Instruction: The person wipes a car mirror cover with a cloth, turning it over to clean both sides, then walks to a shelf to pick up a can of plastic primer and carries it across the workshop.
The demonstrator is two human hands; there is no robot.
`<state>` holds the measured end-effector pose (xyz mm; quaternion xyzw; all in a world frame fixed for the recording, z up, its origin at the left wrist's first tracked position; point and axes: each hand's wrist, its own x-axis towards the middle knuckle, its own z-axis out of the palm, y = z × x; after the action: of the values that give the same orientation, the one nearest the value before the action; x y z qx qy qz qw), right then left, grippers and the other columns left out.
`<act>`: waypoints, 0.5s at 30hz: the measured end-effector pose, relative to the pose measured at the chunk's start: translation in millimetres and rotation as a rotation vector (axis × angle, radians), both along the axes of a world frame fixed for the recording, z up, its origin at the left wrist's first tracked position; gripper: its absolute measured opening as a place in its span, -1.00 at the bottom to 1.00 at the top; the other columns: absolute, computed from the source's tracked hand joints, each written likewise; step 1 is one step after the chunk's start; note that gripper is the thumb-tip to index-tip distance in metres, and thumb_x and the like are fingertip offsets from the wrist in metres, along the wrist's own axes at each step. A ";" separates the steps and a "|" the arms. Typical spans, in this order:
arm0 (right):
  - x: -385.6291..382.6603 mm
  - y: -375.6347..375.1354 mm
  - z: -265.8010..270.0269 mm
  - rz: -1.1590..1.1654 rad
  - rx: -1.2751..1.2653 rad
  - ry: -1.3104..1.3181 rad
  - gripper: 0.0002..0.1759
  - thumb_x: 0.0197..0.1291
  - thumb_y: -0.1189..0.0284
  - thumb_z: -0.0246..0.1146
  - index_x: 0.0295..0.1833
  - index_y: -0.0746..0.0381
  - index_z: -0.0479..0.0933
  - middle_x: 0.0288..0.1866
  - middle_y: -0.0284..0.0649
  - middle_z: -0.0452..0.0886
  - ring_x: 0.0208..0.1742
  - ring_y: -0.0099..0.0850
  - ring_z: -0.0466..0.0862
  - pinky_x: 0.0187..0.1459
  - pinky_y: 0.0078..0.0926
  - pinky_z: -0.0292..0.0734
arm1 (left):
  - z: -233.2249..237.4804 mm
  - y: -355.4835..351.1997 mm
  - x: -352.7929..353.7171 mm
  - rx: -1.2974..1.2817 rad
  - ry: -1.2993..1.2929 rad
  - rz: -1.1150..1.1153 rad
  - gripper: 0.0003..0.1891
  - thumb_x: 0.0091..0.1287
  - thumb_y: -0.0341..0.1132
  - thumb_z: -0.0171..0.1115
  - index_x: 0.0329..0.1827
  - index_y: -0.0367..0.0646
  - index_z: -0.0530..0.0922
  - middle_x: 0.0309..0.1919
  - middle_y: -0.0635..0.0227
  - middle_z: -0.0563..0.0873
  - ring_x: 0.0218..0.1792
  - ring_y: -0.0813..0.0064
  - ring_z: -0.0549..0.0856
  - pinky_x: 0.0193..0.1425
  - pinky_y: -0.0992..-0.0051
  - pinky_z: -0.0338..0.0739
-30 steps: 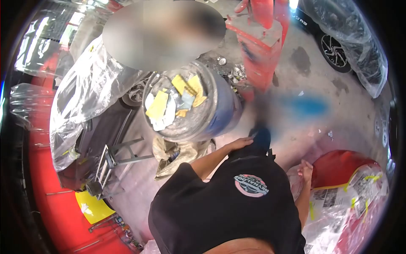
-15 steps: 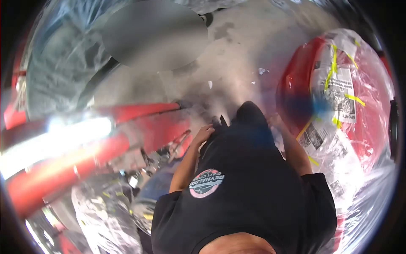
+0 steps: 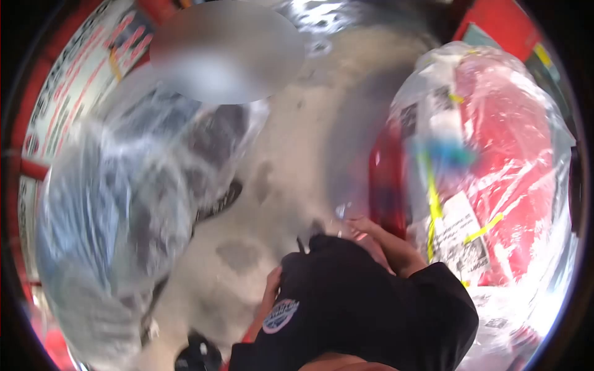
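Note:
My left hand [image 3: 273,281] hangs beside my black shirt, and its fingers are too small and blurred to read. My right hand [image 3: 360,225] is stretched forward on the other side of my body, near a glossy red car panel [image 3: 388,185]. Blur hides whether it touches the panel or holds anything. Clear plastic sheeting [image 3: 507,154] covers the red car on my right. Newspaper [image 3: 459,232] and yellow masking tape [image 3: 434,204] are stuck along the edge of the bare red panel.
A vehicle under plastic sheeting [image 3: 117,204] stands to my left. Stained concrete floor [image 3: 278,161] runs between the two vehicles. A black cap-like object [image 3: 198,353] is at the lower left. A lettered sign [image 3: 68,86] hangs at the far left.
My view has swung round, so the red beam and bright light on the left are out of sight. The plastic-covered vehicle now fills the left side. Both hands sit lower in view.

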<state>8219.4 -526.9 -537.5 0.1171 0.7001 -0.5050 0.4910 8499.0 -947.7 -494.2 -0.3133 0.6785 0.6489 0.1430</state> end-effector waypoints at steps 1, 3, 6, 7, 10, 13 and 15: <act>-39.8 -20.4 37.0 -0.040 0.053 0.021 -0.34 0.43 0.00 0.24 0.49 0.13 0.45 -0.04 -0.08 0.74 -0.30 -0.24 0.76 -0.34 -0.17 0.82 | -3.9 -16.2 -36.6 -0.010 -0.069 -0.067 -0.52 0.47 0.02 0.28 0.17 -0.21 0.71 -0.05 0.32 0.77 -0.14 0.41 0.69 -0.09 0.35 0.58; -131.6 -38.3 51.3 -0.024 -0.144 0.113 -0.33 0.42 0.07 0.26 0.54 0.10 0.37 -0.01 -0.03 0.74 -0.27 -0.20 0.79 -0.36 -0.15 0.80 | 4.6 -44.1 -112.6 -0.060 -0.252 -0.185 -0.51 0.48 0.08 0.24 0.24 -0.11 0.66 -0.02 0.36 0.71 -0.07 0.29 0.67 -0.08 0.23 0.56; -256.1 -59.8 -4.0 0.168 -0.655 0.649 -0.27 0.40 0.22 0.31 0.60 0.14 0.26 -0.06 0.00 0.73 -0.32 -0.20 0.79 -0.38 -0.23 0.77 | 16.1 -65.2 -222.4 -0.044 -0.258 -0.271 -0.56 0.49 0.05 0.20 0.23 -0.05 0.65 -0.01 0.34 0.71 -0.14 0.18 0.70 -0.15 0.12 0.55; -278.2 -72.4 78.7 -0.151 -0.390 0.143 -0.25 0.40 0.27 0.31 0.61 0.15 0.23 -0.08 0.00 0.72 -0.37 -0.22 0.77 -0.40 -0.27 0.75 | 9.6 -72.9 -254.7 -0.028 -0.170 -0.358 -0.60 0.48 0.02 0.21 0.17 -0.05 0.68 -0.07 0.31 0.72 -0.15 0.17 0.71 -0.17 0.11 0.55; -362.0 -83.5 74.7 -0.340 -0.545 0.254 -0.32 0.42 0.31 0.30 0.57 0.18 0.29 -0.17 -0.05 0.72 -0.46 -0.28 0.72 -0.44 -0.35 0.69 | -43.1 -98.7 -385.4 -0.112 -0.257 -0.469 -0.63 0.47 0.01 0.22 0.09 -0.07 0.70 -0.13 0.29 0.72 -0.17 0.16 0.71 -0.18 0.11 0.54; -453.5 -77.5 98.6 -0.351 -0.242 0.106 -0.38 0.42 0.30 0.32 0.52 0.17 0.38 -0.25 -0.09 0.71 -0.51 -0.34 0.69 -0.53 -0.39 0.62 | -98.0 -123.4 -531.5 -0.273 -0.300 -0.610 -0.65 0.45 -0.01 0.23 0.01 -0.09 0.72 -0.19 0.26 0.72 -0.19 0.15 0.71 -0.18 0.11 0.54; -512.2 -36.1 40.8 -0.398 -0.272 -0.036 -0.41 0.41 0.25 0.35 0.48 0.18 0.44 -0.30 -0.09 0.72 -0.50 -0.36 0.70 -0.62 -0.35 0.57 | -105.9 -130.2 -637.1 -0.501 -0.127 -0.928 -0.66 0.44 -0.02 0.23 -0.04 -0.10 0.73 -0.24 0.24 0.72 -0.21 0.14 0.72 -0.19 0.11 0.54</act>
<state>7707.2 -563.0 -496.8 0.1946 0.5799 -0.6794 0.4053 7861.9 -1077.8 -600.1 -0.0434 0.8702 0.3151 0.3763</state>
